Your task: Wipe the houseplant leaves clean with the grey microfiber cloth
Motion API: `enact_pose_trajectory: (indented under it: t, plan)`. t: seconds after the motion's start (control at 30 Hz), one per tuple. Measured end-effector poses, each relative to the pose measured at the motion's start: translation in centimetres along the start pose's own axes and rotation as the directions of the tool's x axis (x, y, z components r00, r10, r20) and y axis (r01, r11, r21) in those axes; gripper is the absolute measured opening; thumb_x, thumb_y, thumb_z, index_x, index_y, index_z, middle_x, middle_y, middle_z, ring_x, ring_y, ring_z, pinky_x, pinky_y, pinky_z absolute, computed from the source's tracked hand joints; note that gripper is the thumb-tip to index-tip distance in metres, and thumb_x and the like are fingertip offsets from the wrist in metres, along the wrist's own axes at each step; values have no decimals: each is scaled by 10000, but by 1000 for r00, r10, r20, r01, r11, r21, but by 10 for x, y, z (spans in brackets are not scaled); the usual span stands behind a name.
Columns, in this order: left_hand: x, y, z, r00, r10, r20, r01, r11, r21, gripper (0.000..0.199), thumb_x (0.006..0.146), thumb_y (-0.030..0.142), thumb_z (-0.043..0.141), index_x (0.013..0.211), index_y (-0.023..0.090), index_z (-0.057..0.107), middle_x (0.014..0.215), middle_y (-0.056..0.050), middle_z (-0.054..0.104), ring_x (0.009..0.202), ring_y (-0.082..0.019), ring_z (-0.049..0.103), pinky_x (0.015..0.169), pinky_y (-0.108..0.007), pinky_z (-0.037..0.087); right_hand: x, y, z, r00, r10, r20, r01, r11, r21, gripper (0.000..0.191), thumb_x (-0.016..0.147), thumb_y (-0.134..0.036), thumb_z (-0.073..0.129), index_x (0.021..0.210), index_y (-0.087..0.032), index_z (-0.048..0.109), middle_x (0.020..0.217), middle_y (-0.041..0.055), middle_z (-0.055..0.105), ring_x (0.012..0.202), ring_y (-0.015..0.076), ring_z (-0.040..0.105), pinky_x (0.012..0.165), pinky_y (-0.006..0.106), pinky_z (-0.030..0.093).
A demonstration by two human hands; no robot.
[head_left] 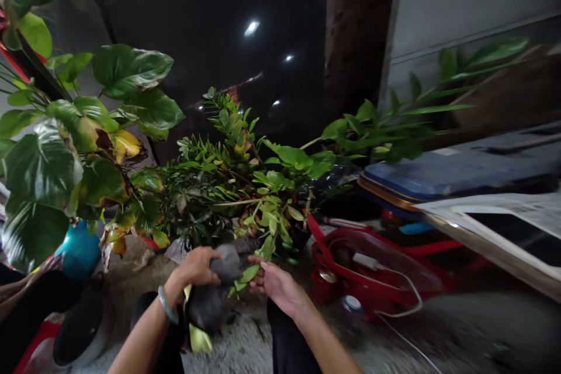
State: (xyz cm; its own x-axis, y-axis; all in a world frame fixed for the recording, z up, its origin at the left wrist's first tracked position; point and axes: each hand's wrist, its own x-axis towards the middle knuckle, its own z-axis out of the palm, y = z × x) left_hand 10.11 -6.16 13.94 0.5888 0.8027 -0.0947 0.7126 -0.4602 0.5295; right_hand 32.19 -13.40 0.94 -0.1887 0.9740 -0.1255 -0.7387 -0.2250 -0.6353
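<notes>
Leafy plant (272, 219) stands ahead at twelve o'clock, so I'd steady the grey bundle (228, 264) clamped in my left hand (198, 267), toward nine, and gently handle the sprig (250, 273) beside my right hand (280, 286), whose grip I cannot tell.

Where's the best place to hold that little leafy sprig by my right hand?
Probably a light pinch at the right end of the sprig, coming from the right, where your right hand is. Its leaves spread left and downward from there, toward the gray object at your left hand.
</notes>
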Motion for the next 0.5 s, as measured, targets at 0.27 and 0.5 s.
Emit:
enact_pose_trajectory:
  t: [0.27, 0.5]
  plan:
    - [-72, -64, 64, 698, -625, -349, 155, 609, -778, 323, 572, 291, 808, 871, 189, 739, 722, -4, 702, 724, -220, 677, 697, -322, 556, -10, 4, 4, 995, 9, -100, -18, 995, -95, 355, 748, -280, 800, 1085, -205, 716, 924, 91, 797, 854, 252, 766, 787, 390, 578]
    - [-86, -51, 66, 532, -795, -292, -121, 270, -955, 459, 582, 310, 799, 994, 203, 629, 781, 9, 703, 695, -178, 679, 677, -293, 549, -53, 61, 63, 958, -104, -267, -71, 815, -575, 495, 694, -331, 816, 1171, -237, 723, 1175, 129, 750, 1072, 334, 712, 934, 495, 539]
